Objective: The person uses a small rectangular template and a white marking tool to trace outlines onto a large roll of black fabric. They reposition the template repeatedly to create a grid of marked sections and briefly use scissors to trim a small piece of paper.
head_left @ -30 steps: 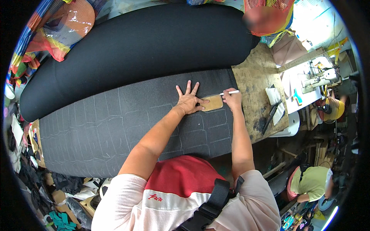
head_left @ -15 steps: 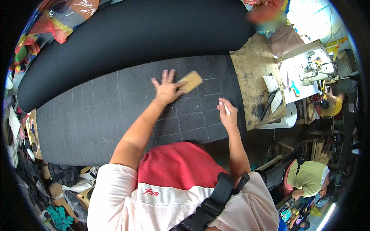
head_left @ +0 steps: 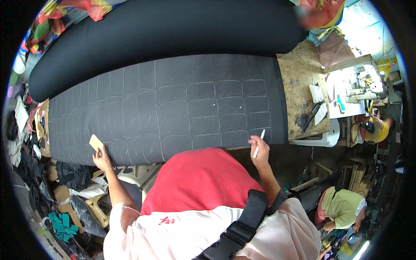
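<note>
Black fabric (head_left: 173,104) lies spread before me, covered with pale outlines: rounded rectangles on the right, long curved strips on the left. My left hand (head_left: 102,160) is at the fabric's near left edge, with a small tan rectangular template (head_left: 95,142) gripped between thumb and fingers. Over the near right corner, my right hand (head_left: 261,155) has its fingers closed round a slim white marking pen (head_left: 258,146), its tip pointing up and away from me.
A thick black fabric roll (head_left: 173,28) lies along the far side. To the right are a wooden tabletop (head_left: 299,73), a white stool (head_left: 327,136) and a sewing machine (head_left: 364,91). A co-worker in a light green shirt (head_left: 344,208) is at lower right. Scraps (head_left: 65,227) pile up at lower left.
My left hand has carried the template from the outlines at the right to the near left edge. My right hand, still holding the pen, has drawn back towards me.
</note>
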Motion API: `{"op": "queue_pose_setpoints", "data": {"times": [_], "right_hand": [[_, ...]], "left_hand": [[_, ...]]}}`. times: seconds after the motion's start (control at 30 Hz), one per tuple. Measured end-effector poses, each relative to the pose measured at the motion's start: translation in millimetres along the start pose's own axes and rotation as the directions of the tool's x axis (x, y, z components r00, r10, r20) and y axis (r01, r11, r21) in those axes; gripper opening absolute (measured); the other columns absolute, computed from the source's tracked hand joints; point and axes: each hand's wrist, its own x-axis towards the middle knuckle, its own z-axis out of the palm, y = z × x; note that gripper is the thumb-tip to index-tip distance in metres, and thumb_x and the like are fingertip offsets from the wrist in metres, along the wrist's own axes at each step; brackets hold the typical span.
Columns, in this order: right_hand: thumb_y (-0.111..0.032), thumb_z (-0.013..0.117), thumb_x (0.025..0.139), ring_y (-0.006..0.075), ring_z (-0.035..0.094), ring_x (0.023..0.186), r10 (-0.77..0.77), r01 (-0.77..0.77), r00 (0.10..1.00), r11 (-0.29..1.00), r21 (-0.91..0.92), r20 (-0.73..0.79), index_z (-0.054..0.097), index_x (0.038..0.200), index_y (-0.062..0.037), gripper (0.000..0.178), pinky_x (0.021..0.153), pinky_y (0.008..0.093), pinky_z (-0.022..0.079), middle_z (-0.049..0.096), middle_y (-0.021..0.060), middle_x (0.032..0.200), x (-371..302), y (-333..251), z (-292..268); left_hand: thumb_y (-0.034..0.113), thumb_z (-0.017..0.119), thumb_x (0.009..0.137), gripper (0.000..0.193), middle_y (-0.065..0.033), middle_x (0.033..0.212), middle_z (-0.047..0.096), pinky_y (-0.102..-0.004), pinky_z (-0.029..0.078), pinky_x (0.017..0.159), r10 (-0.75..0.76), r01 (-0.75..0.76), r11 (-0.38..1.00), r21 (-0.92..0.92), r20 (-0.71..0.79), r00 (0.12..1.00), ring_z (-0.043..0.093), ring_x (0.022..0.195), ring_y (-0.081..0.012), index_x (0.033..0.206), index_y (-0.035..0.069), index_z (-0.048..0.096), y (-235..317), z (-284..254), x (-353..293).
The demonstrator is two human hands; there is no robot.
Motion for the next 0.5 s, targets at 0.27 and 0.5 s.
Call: {"op": "queue_pose_setpoints", "data": {"times": [0.27, 0.5], "right_hand": [[0.003, 0.054, 0.079, 0.0308, 0.063, 0.070, -0.090, -0.023, 0.952, 0.931, 0.365, 0.291, 0.054, 0.085, -0.0012, 0.008, 0.069, 0.0383, 0.052, 0.061, 0.0130, 0.071, 31.8, -44.8, 60.0], [0.002, 0.054, 0.074, 0.0335, 0.061, 0.069, -0.237, 0.148, 0.892, 0.958, 0.247, 0.384, 0.053, 0.085, -0.0018, 0.012, 0.068, 0.0406, 0.050, 0.059, 0.0134, 0.069, 45.5, -51.2, 79.0]], "left_hand": [[0.063, 0.067, 0.070, 0.073, -0.0233, 0.118, 0.054, -0.0475, 0.031, 0.104, -0.098, 0.097, 0.995, -0.011, -0.155, 0.983, 0.044, 0.119, -0.0380, 0.104, -0.001, 0.063, 20.3, 19.1, -9.7], [0.067, 0.060, 0.075, 0.079, -0.0199, 0.140, 0.037, -0.0564, 0.025, 0.106, -0.157, 0.149, 0.987, -0.057, -0.199, 0.967, 0.024, 0.134, -0.0398, 0.122, 0.004, 0.053, 25.0, 29.6, -22.9]]}}
